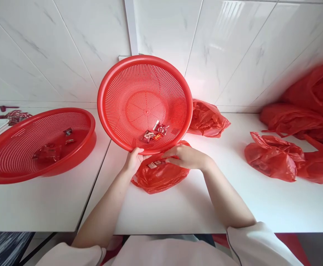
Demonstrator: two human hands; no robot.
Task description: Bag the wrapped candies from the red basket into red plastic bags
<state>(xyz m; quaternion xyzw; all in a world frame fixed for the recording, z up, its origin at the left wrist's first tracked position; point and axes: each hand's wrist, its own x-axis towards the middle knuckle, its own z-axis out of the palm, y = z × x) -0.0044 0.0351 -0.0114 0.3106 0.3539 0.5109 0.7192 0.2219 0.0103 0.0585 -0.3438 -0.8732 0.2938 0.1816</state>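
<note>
A red plastic colander (147, 101) is tilted up toward me, with several small dark-red wrapped packets (149, 136) near its lower rim. My left hand (134, 161) is closed on that rim, thumb over the edge. Directly below lies a red plastic bag (157, 181), mouth spread, with a few similar packets (156, 163) inside. My right hand (182, 156) reaches across the bag's mouth, just under the colander's rim. Its fingers point left and stand apart, with nothing visible between them; whether the fingertips touch the rim or the bag is unclear.
A second red colander (88, 147) holding several packets leans at the left. Another red bag (209, 120) sits behind, by the tiled wall. Several filled red bags (274, 157) occupy the right side. A seam (95, 181) runs between two white tables.
</note>
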